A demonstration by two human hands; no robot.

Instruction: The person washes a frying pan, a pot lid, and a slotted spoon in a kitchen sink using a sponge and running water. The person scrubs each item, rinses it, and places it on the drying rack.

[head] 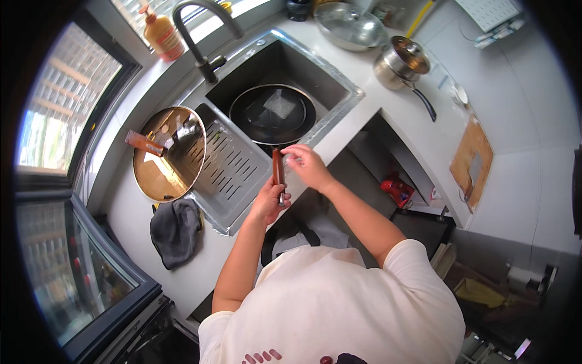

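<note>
My left hand (271,199) is closed around the lower end of the reddish-brown handle (278,166) of a black frying pan (254,130). The pan rests inside the dark sink basin (329,84), its handle reaching over the front rim towards me. A pale, square, textured patch (279,104) shows in the pan; whether it is a scouring pad or a reflection is unclear. Beside the handle's upper end is my right hand (307,166), fingers bent, the fingertips at or close to the handle. Something small and translucent may be at those fingers; it is too blurred to tell.
Left of the basin, a glass lid (175,175) with a wooden handle leans over the slotted drainboard (227,164). A dark cloth (177,234) lies nearer me. The faucet (207,68) arches behind. A lidded saucepan (400,63) and a cutting board (473,164) stand right.
</note>
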